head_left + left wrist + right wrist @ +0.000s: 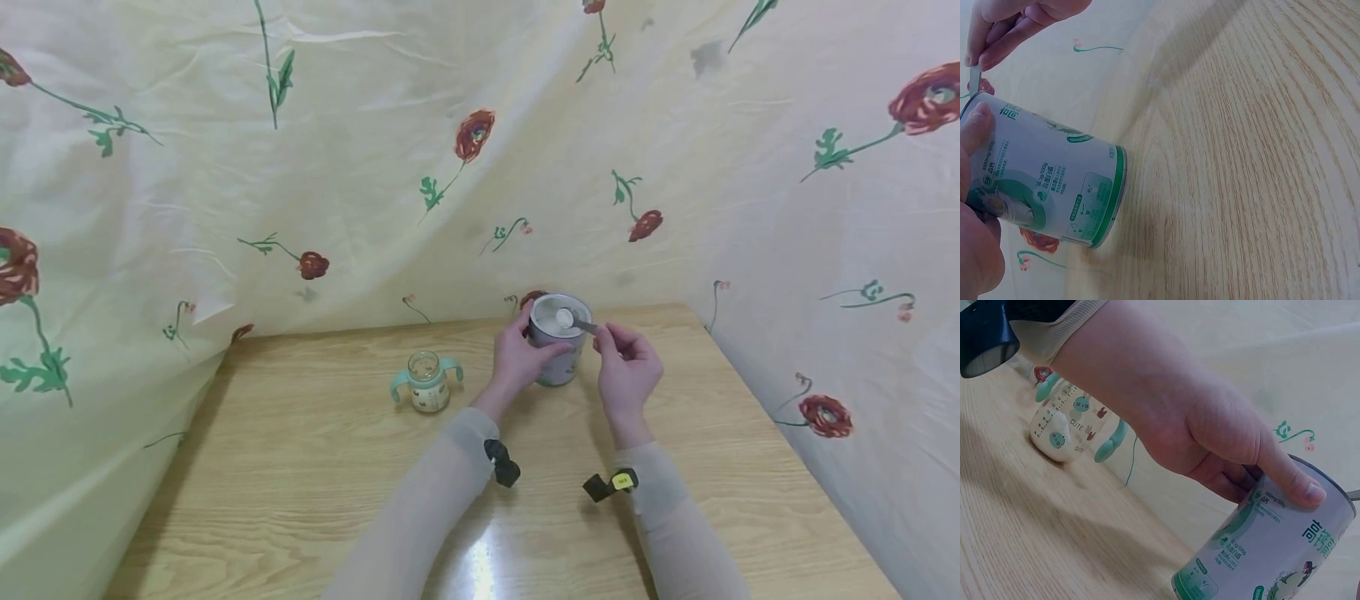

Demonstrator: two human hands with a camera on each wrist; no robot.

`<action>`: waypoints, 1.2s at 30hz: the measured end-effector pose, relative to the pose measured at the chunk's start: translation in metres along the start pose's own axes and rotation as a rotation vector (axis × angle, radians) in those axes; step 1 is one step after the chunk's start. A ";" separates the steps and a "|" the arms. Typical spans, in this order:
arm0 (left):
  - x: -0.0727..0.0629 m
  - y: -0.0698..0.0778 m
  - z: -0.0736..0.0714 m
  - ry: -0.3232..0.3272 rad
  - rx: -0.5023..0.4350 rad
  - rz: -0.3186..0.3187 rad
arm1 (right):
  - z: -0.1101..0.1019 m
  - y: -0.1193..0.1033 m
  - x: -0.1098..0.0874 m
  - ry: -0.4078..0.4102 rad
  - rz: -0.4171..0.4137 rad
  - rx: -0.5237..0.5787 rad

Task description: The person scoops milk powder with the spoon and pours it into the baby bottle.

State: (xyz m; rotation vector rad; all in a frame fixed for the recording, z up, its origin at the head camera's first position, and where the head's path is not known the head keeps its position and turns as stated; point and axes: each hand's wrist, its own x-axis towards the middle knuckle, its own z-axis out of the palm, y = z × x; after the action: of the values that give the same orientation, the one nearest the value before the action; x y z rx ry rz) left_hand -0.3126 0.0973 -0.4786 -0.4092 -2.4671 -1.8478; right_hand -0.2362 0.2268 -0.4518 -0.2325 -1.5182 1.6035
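A white and green milk powder can (558, 367) stands near the table's back edge, its top uncovered. My left hand (519, 354) grips the can from the left, the thumb lying across its front; the right wrist view also shows this left hand (1229, 434). Between thumb and fingers, my right hand (628, 371) pinches the thin handle of a scoop (585, 326). The scoop's bowl, with white powder in it, is at the can's mouth. In the left wrist view, the right hand (1029, 28) is above the can's rim. How deep the powder lies inside cannot be seen.
A clear baby bottle (429, 396) with mint-green handles stands uncapped to the left of the can, with something pale inside. The wooden table (300, 467) meets a flowered cloth (360, 208) at the back and sides.
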 end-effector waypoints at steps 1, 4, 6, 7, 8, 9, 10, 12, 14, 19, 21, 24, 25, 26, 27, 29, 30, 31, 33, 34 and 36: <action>0.000 0.000 0.000 -0.001 0.003 0.000 | 0.000 0.000 0.000 0.000 0.001 -0.001; 0.000 -0.001 0.000 -0.003 0.019 -0.001 | 0.000 -0.001 0.000 -0.001 0.011 0.002; 0.000 -0.001 0.000 -0.003 0.022 0.000 | 0.000 0.000 0.000 0.001 0.017 0.006; 0.000 -0.001 0.000 -0.003 0.023 0.000 | 0.000 0.000 0.000 0.004 0.021 0.009; 0.000 0.000 0.000 -0.004 0.025 -0.001 | 0.000 0.002 0.001 0.006 0.024 0.012; 0.000 0.000 0.000 -0.005 0.024 0.000 | 0.000 0.004 0.001 0.008 0.029 0.013; 0.000 0.000 0.000 -0.005 0.023 -0.001 | -0.001 0.007 0.002 0.011 0.031 0.011; -0.001 0.000 0.001 -0.006 0.021 0.001 | -0.003 0.015 0.004 0.013 0.036 0.005; -0.001 0.001 0.001 -0.006 0.022 0.003 | -0.004 0.023 0.006 0.014 0.042 -0.002; -0.001 0.000 0.000 -0.003 0.022 0.002 | -0.008 0.029 0.008 0.008 0.080 0.018; -0.001 0.000 -0.001 -0.003 0.017 -0.002 | -0.008 0.029 0.008 0.002 0.107 0.033; -0.001 0.000 -0.003 -0.006 0.013 -0.004 | -0.008 0.029 0.009 -0.004 0.168 0.067; -0.001 0.000 -0.003 -0.010 0.013 -0.002 | -0.008 0.029 0.009 -0.004 0.194 0.083; -0.001 0.000 -0.004 -0.013 0.014 0.001 | -0.008 0.028 0.009 -0.001 0.224 0.103; -0.001 0.000 -0.004 -0.017 0.018 0.006 | -0.008 0.028 0.010 0.003 0.255 0.127; -0.001 0.000 -0.005 -0.024 0.030 0.014 | -0.008 0.026 0.010 0.016 0.324 0.179; -0.001 0.000 -0.005 -0.028 0.036 0.019 | -0.008 0.025 0.010 0.022 0.354 0.201; -0.001 0.000 -0.005 -0.031 0.041 0.021 | -0.008 0.025 0.010 0.030 0.383 0.225; -0.002 0.001 -0.005 -0.041 0.054 0.029 | -0.008 0.023 0.010 0.039 0.423 0.248; -0.002 0.001 -0.006 -0.045 0.059 0.030 | -0.008 0.023 0.010 0.042 0.437 0.250; -0.002 0.003 -0.006 -0.053 0.064 0.029 | -0.007 0.022 0.010 0.044 0.441 0.257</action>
State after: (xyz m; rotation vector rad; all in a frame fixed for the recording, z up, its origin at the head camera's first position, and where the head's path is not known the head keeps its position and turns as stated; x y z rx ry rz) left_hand -0.3105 0.0915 -0.4746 -0.4939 -2.5322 -1.7646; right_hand -0.2472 0.2420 -0.4690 -0.4800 -1.2657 2.1052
